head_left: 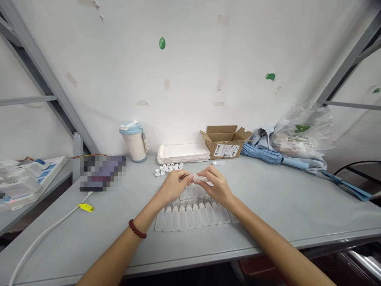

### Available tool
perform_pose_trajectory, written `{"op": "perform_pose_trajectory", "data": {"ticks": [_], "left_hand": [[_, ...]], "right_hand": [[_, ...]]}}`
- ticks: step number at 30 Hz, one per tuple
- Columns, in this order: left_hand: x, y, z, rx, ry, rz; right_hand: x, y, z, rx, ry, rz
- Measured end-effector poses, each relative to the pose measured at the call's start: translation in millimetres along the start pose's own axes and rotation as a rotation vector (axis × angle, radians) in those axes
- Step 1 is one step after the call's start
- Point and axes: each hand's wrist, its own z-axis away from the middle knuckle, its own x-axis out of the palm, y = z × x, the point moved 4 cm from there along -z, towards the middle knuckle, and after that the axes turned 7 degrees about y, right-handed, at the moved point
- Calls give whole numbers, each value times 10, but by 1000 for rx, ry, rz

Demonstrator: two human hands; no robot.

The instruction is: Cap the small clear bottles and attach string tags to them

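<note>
Above the table my left hand [175, 184] and my right hand [216, 186] meet, their fingertips pinched close together. Between the right thumb and fingers lies a small translucent plastic bottle [202, 178], held roughly level. The left fingertips close on a small white cap at the bottle's end; my fingers partly hide it. Just below the hands, similar translucent bottles [183, 220] lie side by side in a row, with thin curved strips at their tops. More bottles behind them are partly covered by my hands. Several loose white caps [168, 169] lie left of and beyond my left hand.
At the back stand a tumbler [132, 145], a stack of white trays [184, 153] and an open cardboard box [226, 145]. A folded blue umbrella [264, 154] and a plastic bag [303, 131] lie right. A blurred device [104, 174] with a white cable [50, 230] is left.
</note>
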Motion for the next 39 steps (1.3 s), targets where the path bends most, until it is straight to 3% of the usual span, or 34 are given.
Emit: {"op": "perform_pose_trajectory", "data": {"ticks": [9,14,23,29,39], "left_hand": [[-13,63,21,38,40,-4],[-23,67,11,-31,87,21],[-17,26,-6,-92,25,127],[-4,80,21,-63,31,149],[-22,116,65,132,46,-45]], "right_hand": [[-29,17,-10,36,-21,-20],[-34,-20,-34,11,12,6],[-18,-37,-13,18,-4,14],[14,0,28,25,-44,28],[5,6,-10,416,-253,-147]]}}
